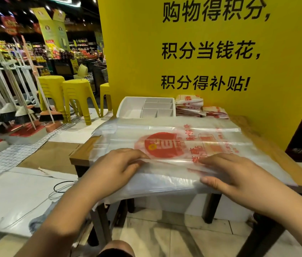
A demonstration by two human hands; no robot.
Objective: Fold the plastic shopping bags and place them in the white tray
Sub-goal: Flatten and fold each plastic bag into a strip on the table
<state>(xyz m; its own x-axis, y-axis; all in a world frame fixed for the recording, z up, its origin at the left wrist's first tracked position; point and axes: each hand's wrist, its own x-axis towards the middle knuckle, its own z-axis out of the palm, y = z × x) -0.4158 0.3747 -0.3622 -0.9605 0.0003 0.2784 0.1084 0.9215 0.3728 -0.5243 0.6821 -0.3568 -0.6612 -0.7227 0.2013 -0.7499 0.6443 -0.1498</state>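
A large clear plastic shopping bag (pixel 174 138) with a red round logo lies spread flat across the wooden table (pixel 269 145), its near edge hanging over the front. My left hand (pixel 116 167) pinches a raised fold of the bag at the near left, thumb and fingers closed on the plastic. My right hand (pixel 232 175) holds the same fold further right, fingers on top and thumb underneath. The white tray (pixel 131 106) with divided compartments stands at the table's far edge, tilted against the yellow wall.
A stack of folded red-printed bags (pixel 189 106) and a smaller pile (pixel 215 112) lie right of the tray. A yellow sign wall (pixel 202 52) backs the table. Yellow stools (pixel 77 97) and brooms (pixel 16 112) stand to the left. Cables (pixel 61 186) lie on the floor.
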